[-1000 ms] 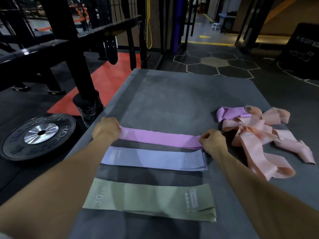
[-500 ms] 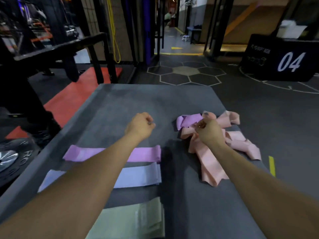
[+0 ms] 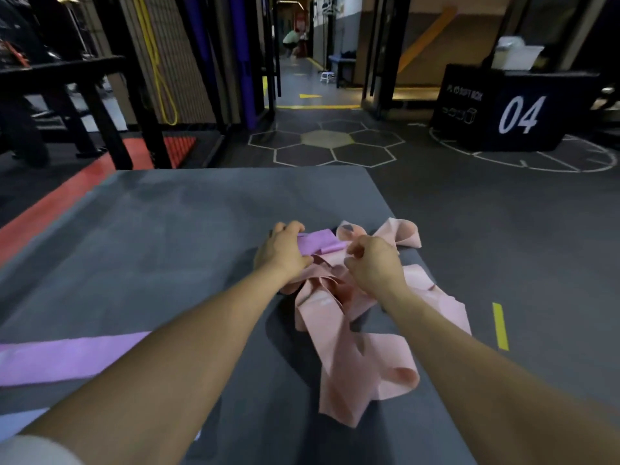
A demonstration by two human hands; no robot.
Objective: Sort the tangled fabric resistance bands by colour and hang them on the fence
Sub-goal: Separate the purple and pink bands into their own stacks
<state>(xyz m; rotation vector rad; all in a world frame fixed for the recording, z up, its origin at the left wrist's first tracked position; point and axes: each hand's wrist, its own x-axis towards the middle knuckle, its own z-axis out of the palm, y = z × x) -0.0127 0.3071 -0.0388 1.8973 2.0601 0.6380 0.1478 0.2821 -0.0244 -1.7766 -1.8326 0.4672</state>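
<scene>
At frame centre, the left hand point(image 3: 281, 252) grips a purple band point(image 3: 320, 244) and the right hand point(image 3: 375, 263) pinches the tangled pink bands point(image 3: 349, 333), which trail toward the lower right.

The gym was dim, with brighter light in the far corridor point(image 3: 303, 62). Motion blur softened everything. Wide-angle distortion bent the edges, and soft shadows lay on the surface point(image 3: 161, 229).

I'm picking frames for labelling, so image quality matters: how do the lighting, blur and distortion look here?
Head view: dim gym light, brightest down the far corridor; motion blur softens the left hand, right hand and peach bands; wide-angle stretch bows the grey mat edges and enlarges the forearms; the purple band stays readable by colour.
</scene>
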